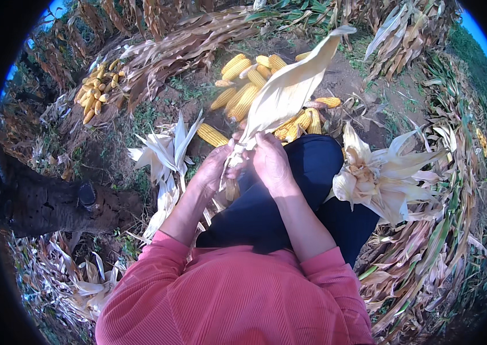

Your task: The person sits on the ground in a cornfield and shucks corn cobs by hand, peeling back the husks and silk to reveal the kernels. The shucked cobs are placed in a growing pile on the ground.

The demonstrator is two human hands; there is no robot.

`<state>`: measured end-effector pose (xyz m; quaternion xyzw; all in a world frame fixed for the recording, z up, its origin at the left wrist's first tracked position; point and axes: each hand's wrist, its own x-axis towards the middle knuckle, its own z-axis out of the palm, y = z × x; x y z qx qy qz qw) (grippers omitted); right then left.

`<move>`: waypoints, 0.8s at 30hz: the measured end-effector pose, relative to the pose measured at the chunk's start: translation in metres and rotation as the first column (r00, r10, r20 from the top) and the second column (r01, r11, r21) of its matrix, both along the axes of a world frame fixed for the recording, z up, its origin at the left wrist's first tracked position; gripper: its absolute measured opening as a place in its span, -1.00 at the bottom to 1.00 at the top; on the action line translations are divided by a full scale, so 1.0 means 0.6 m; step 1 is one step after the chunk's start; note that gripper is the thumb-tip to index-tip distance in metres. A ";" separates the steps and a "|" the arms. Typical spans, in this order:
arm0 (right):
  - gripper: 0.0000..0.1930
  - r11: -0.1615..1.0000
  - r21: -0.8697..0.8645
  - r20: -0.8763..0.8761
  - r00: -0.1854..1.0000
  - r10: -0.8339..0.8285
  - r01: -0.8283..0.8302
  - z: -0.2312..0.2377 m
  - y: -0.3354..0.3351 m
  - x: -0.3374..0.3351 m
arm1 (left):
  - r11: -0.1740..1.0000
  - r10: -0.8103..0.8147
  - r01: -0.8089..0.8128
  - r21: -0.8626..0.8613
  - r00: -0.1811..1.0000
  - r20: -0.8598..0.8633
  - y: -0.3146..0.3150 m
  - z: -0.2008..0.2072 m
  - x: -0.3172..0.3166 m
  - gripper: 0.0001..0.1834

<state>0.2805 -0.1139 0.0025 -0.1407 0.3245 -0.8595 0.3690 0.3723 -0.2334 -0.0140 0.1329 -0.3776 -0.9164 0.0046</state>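
Observation:
Over my lap, my left hand (216,165) and my right hand (272,161) come close together, both with fingers closed on a pale dry corn husk (289,89). One long leaf of it sticks up and away to the upper right. The husk looks twisted or knotted between my fingers. Below my left hand hangs a yellowish end (232,190), perhaps part of a cob, mostly hidden. Just beyond my hands lies a pile of bare yellow corn cobs (244,103), partly covered by the raised leaf.
Peeled husks lie at left (165,146) and a spread bunch of husks (370,172) at right by my knee. A second cob pile (98,91) sits far left. A dark log (53,198) lies at left. Dry stalks (180,43) are heaped behind and along the right.

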 end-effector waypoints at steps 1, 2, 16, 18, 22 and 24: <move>-0.78 1.000 -0.006 -0.033 0.999 0.002 -0.002 -0.002 -0.005 0.004 | 0.999 -0.028 0.027 -0.026 1.000 -0.008 -0.004 0.000 0.004 -0.59; -0.83 0.998 0.058 -0.085 0.996 -0.006 0.011 -0.013 -0.008 0.002 | 0.997 -0.064 0.063 -0.047 0.998 -0.018 -0.001 0.007 0.005 -0.59; -0.86 0.927 0.367 0.032 0.997 0.073 -0.079 -0.032 -0.005 0.012 | 0.395 -0.689 0.595 -0.699 0.696 0.203 -0.046 0.002 0.006 -0.60; -0.87 0.915 0.400 0.087 0.996 0.021 -0.054 -0.021 0.005 -0.004 | 0.168 -0.767 0.729 -0.664 0.520 0.376 -0.023 0.041 0.023 -0.60; -0.82 0.810 0.535 -0.068 0.968 -0.243 0.240 -0.017 -0.010 -0.024 | 0.104 -0.563 0.694 -0.713 0.632 0.532 -0.081 0.030 0.096 -0.51; -0.80 0.742 0.587 -0.265 0.943 -0.202 0.324 -0.016 -0.021 -0.004 | -0.207 -0.182 0.583 -0.785 0.766 0.617 -0.111 0.030 0.120 -0.16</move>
